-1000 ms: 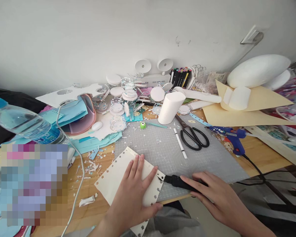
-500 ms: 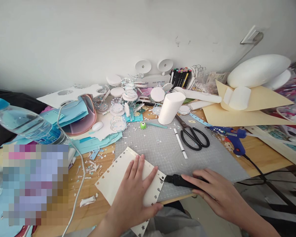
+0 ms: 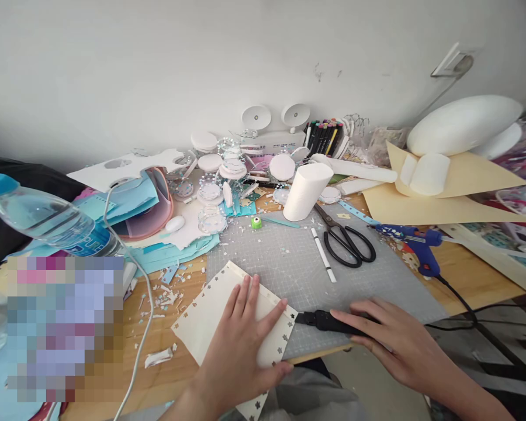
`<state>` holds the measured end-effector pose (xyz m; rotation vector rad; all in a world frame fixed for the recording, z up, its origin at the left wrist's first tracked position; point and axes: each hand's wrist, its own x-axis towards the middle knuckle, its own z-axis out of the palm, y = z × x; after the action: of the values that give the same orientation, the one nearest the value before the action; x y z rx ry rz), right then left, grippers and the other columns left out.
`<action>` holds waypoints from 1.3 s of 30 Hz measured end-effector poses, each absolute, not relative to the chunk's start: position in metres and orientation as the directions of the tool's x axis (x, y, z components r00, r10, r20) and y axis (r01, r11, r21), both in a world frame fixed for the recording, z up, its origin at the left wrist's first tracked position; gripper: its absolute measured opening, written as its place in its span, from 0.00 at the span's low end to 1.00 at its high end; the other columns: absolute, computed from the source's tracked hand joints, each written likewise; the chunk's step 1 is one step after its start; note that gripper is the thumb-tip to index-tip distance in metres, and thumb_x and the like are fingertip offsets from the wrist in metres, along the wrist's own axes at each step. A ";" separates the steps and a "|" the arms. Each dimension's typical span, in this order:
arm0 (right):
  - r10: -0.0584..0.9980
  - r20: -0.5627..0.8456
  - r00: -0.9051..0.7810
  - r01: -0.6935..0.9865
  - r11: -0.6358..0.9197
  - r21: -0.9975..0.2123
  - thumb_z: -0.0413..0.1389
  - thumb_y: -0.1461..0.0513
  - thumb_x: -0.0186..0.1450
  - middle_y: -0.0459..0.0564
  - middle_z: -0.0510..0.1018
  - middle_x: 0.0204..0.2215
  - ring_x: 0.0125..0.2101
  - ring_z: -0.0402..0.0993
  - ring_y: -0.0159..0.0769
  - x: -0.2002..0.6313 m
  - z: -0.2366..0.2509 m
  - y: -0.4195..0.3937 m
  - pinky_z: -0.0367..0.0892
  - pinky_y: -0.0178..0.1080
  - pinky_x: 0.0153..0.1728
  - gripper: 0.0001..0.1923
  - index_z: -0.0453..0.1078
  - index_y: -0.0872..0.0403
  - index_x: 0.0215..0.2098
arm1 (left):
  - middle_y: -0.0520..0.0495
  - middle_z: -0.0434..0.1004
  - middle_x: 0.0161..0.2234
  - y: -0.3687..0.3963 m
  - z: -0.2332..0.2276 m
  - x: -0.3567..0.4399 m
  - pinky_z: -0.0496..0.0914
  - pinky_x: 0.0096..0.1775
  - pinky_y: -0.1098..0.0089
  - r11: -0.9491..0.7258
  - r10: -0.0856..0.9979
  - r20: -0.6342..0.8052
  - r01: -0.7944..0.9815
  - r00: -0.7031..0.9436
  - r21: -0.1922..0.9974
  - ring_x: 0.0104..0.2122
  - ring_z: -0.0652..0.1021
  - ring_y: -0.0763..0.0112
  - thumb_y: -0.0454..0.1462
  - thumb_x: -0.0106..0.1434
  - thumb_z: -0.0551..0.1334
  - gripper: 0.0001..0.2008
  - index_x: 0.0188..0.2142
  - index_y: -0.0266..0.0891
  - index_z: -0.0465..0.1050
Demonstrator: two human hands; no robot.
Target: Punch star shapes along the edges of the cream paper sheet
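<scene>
My left hand [image 3: 241,345] lies spread on a cream sheet of paper [image 3: 217,304] with small flower shapes punched along its edges. The sheet rests partly on a grey cutting mat [image 3: 272,248] and partly on the wooden table, its near corner hanging past the edge. In my right hand [image 3: 390,339] is a black utility knife [image 3: 331,321], gripped by its handle. The blade points left, with its tip at the sheet's right corner. Beyond the knife lie a white pen [image 3: 323,255] and black-handled scissors [image 3: 348,240].
A white foam cylinder [image 3: 307,192] stands at the mat's back edge, near a small green punch [image 3: 256,223]. To the right lies a blue glue gun [image 3: 423,242] with a cord. A water bottle [image 3: 48,216], a white cable [image 3: 146,327] and paper scraps [image 3: 160,356] are at left.
The knife and my right hand have shifted slightly right, the blade moving from over the punched edge to the sheet's corner. My left hand still presses the paper. The view has moved a little.
</scene>
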<state>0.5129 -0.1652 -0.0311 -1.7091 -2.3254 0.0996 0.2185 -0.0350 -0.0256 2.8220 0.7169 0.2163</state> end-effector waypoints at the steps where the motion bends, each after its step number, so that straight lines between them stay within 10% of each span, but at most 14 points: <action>1: 0.944 0.169 -0.283 0.931 0.313 -0.191 0.51 0.60 0.70 0.52 0.75 0.42 0.38 0.71 0.38 0.512 -0.031 -0.166 0.69 0.39 0.37 0.25 0.61 0.44 0.64 | 0.42 0.15 0.69 -0.035 -0.026 0.219 0.52 0.62 0.43 -0.858 0.482 0.088 0.449 0.872 0.251 0.67 0.44 0.36 0.59 0.58 0.60 0.44 0.68 0.53 0.45; 39: 0.945 0.156 -0.289 0.929 0.316 -0.193 0.52 0.60 0.69 0.52 0.76 0.43 0.39 0.72 0.38 0.513 -0.034 -0.163 0.70 0.38 0.37 0.25 0.61 0.43 0.64 | 0.42 0.16 0.69 -0.035 -0.024 0.217 0.51 0.62 0.42 -0.832 0.496 0.035 0.464 0.868 0.304 0.67 0.42 0.37 0.59 0.57 0.60 0.44 0.68 0.56 0.44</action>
<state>0.5133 -0.1629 -0.0343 -1.7059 -2.3432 0.0946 0.2172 -0.0353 -0.0235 2.7544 0.7237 0.1622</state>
